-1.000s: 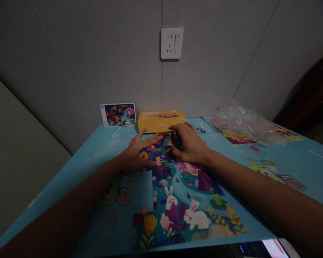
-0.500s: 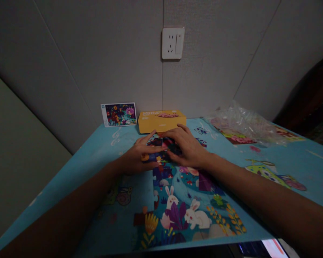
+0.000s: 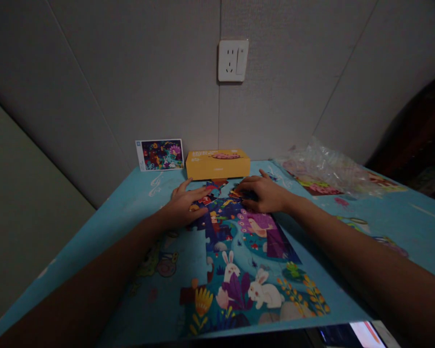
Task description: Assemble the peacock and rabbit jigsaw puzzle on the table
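Observation:
A partly joined jigsaw puzzle lies on the blue tabletop, showing white rabbits, flowers and a stream; its left side has a gap. At its upper left, my left hand rests palm down with fingers stretched out. Those fingertips touch a red and blue puzzle piece that sits askew. My right hand is at the upper right, fingers and thumb curled round a dark puzzle piece with orange. The fingers hide most of that piece.
Behind the puzzle stands a yellow box, with a picture card leaning on the wall to its left. Clear plastic wrapping covers printed sheets at the right. A loose piece lies beyond my right hand. A phone shows below the table edge.
My hands have drawn apart, the right one moving right and the left one slightly left. The puzzle's upper middle, covered before, now shows, with pieces there lying askew.

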{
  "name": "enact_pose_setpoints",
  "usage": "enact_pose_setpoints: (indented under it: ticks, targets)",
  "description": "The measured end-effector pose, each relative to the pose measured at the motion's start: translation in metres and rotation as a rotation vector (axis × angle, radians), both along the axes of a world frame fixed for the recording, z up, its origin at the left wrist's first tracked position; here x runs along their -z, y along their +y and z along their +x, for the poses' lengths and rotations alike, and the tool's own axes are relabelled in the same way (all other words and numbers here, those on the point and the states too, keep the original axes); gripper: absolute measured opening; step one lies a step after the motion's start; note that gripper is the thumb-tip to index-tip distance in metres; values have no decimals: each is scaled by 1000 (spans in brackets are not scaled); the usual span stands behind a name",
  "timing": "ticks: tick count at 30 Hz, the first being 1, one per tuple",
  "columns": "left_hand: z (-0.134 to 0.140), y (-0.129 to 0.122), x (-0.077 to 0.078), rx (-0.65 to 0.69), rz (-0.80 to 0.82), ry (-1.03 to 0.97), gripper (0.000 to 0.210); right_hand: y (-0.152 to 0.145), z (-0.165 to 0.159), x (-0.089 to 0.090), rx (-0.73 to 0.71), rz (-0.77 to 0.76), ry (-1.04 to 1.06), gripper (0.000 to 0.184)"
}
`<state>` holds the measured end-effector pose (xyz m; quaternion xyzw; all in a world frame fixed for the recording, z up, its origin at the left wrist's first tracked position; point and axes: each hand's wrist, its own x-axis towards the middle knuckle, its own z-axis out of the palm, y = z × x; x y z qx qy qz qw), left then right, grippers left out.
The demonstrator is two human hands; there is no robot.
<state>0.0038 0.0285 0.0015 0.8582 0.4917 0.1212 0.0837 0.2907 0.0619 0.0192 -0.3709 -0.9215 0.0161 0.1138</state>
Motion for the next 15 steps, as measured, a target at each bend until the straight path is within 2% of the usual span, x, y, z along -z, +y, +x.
enact_pose_setpoints:
  ticks: [7, 10, 13, 15]
  targets:
    - [0, 2, -1, -39, 60, 8, 58, -1, -1, 1, 29, 71, 42, 48]
    - [0, 2, -1, -57, 108, -10, 55, -1, -2, -3, 28, 138, 145, 38]
    - [0, 2, -3, -120, 135, -42, 53, -3, -3, -9, 117, 202, 272, 33]
    - [1, 2, -4, -173, 136, -60, 55, -4, -3, -13, 219, 196, 247, 33]
